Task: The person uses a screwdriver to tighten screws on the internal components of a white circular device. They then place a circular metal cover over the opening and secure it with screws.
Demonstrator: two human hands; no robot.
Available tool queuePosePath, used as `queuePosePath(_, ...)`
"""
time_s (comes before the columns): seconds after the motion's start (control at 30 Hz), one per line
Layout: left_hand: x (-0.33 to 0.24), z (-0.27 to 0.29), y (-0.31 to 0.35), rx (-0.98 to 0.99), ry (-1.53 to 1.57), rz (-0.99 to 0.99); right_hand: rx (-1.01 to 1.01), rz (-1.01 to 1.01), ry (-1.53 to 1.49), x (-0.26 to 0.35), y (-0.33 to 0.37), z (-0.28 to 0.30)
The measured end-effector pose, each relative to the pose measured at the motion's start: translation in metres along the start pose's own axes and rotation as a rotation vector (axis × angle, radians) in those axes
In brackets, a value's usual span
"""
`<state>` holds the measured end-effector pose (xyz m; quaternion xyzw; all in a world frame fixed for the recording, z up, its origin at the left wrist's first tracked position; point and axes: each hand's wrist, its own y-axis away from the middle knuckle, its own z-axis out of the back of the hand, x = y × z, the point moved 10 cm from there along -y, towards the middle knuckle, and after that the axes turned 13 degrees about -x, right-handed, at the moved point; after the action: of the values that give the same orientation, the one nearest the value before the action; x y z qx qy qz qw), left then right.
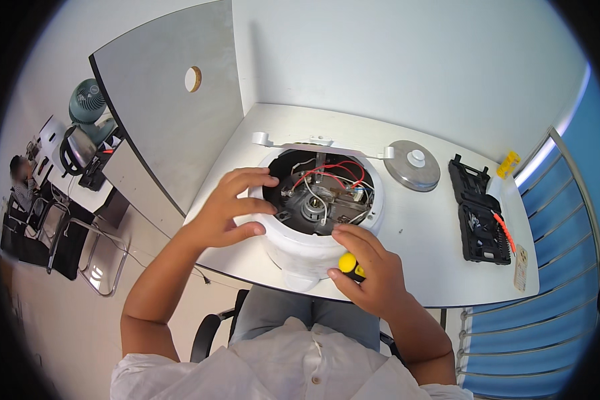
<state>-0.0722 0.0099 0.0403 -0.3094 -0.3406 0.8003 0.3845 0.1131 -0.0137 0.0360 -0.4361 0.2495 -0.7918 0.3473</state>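
In front of me on the white table, a white rice cooker body (pixel 283 250) has its inside exposed, with red and white wires (pixel 327 175) over metal parts. My left hand (pixel 221 210) is open at its left rim, fingers spread and fingertips over the edge. At the near right rim, my right hand (pixel 378 272) is closed around a yellow and black screwdriver (pixel 347 262); most of its shaft is hidden. Behind the opening, a thin plate (pixel 330 149) with white feet at its ends stands tilted. A round metal lid (pixel 407 170) with a white knob lies to the right.
An open black tool case (pixel 480 230) lies on the right, an orange-red tool (pixel 503 230) across its edge. A yellow object (pixel 509 165) stands behind it. A grey partition (pixel 160 100) borders the table's left. A metal railing (pixel 583 200) runs beyond the right edge. A person sits far left.
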Motion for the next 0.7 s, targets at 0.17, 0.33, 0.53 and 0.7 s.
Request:
queuePosePath(0.17, -0.022, -0.002, 0.006, -0.144, -0.158, -0.082, 0.047, 0.024, 0.024, -0.016, -0.002, 0.011)
queuePosePath(0.33, -0.073, -0.028, 0.003, -0.131, -0.213, 0.074, 0.123, -0.002, -0.272, -0.063, -0.007, 0.041)
queuePosePath(0.53, -0.059, -0.028, 0.001, -0.067, -0.059, -0.002, 0.175, -0.186, -0.598, -0.09, -0.012, 0.044)
queuePosePath(0.7, -0.056, -0.035, 0.003, -0.007, -0.134, 0.011, 0.123, -0.177, -0.562, -0.095, -0.016, 0.044)
